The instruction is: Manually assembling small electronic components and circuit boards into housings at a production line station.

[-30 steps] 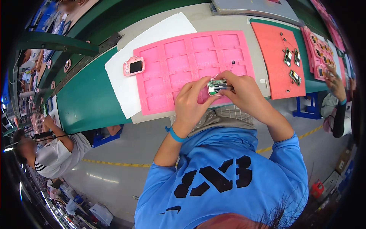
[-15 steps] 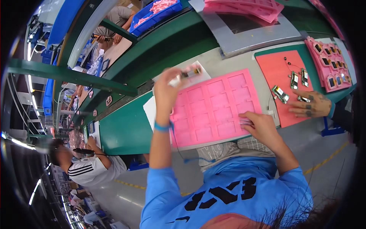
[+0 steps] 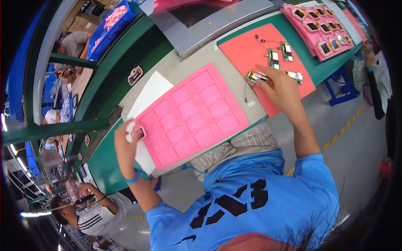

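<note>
left hand: holds pink-cased device at left edge of pink tray
right hand: pinches circuit board, right of tray

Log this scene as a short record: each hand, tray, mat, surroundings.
left hand: left hand at a pink case, by the tray's left edge; blurred, grip unclear
right hand: right hand, fingertips at a board on the mat; grip unclear
tray: pink tray, recessed compartments
mat: red mat, three other boards on it
surroundings: white sheet partly under tray; co-worker in white shirt, lower left
</note>
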`<move>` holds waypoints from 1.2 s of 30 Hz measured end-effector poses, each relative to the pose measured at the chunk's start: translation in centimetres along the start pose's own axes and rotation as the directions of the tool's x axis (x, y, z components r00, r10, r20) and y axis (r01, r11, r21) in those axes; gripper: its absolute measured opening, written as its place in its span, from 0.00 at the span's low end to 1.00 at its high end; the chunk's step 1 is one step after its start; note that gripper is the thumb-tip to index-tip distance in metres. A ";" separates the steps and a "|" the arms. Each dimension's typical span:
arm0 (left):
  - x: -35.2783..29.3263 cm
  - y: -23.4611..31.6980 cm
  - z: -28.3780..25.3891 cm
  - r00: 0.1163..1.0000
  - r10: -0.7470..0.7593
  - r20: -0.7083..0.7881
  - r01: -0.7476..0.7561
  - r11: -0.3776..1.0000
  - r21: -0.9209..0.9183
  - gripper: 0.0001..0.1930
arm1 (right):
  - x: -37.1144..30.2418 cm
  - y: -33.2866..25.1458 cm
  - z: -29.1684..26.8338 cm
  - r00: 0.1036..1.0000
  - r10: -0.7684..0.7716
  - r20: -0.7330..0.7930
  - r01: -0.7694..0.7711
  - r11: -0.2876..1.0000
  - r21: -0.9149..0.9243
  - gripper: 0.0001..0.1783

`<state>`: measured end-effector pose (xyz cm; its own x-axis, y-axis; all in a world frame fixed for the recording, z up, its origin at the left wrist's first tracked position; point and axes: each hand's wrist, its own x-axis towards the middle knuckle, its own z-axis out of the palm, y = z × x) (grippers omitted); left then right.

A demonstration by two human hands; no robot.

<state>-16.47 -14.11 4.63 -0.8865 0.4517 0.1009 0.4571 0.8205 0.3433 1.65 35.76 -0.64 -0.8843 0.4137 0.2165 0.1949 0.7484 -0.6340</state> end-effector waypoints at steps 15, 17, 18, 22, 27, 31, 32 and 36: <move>-9.9 14.2 5.0 0.948 0.100 -0.301 -0.195 0.933 -0.304 0.09 | -2.6 0.7 -3.4 0.956 0.020 0.293 -0.224 0.695 0.683 0.07; -8.7 17.3 8.4 0.947 0.197 -0.254 -0.265 0.926 -0.270 0.09 | -4.9 -0.5 -2.1 0.929 0.034 0.369 -0.310 0.616 0.724 0.05; -8.1 18.0 9.9 0.954 0.215 -0.206 -0.258 0.943 -0.211 0.09 | -5.9 -0.9 -1.4 0.897 0.049 0.439 -0.396 0.529 0.750 0.04; -8.6 18.0 11.8 0.920 0.257 -0.297 -0.323 0.924 -0.203 0.10 | -8.8 -1.5 -0.2 0.868 0.060 0.492 -0.455 0.491 0.742 0.05; -12.9 21.4 10.7 0.987 -0.005 -0.159 -0.097 0.776 -0.624 0.08 | -11.0 -3.8 1.4 0.867 0.003 0.499 -0.449 0.443 0.776 0.06; -14.0 22.2 11.3 0.950 -0.168 0.264 0.307 0.339 -0.889 0.07 | -12.6 -8.0 3.5 0.803 -0.168 0.572 -0.418 0.524 0.742 0.08; -14.0 22.1 11.5 0.917 -0.179 0.357 0.392 0.234 -0.890 0.07 | -13.0 -8.7 4.0 0.820 -0.192 0.540 -0.348 0.582 0.735 0.07; -14.8 20.3 12.3 0.916 -0.159 0.368 0.397 0.245 -0.884 0.08 | -13.1 -9.1 5.4 0.801 -0.214 0.560 -0.345 0.598 0.723 0.04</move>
<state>6.78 0.18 -1.37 -0.8584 0.4120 -0.3055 -0.3042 0.0707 0.9500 9.18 20.70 -1.73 -0.9872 -0.1188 -0.1065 0.1153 -0.0699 -0.9909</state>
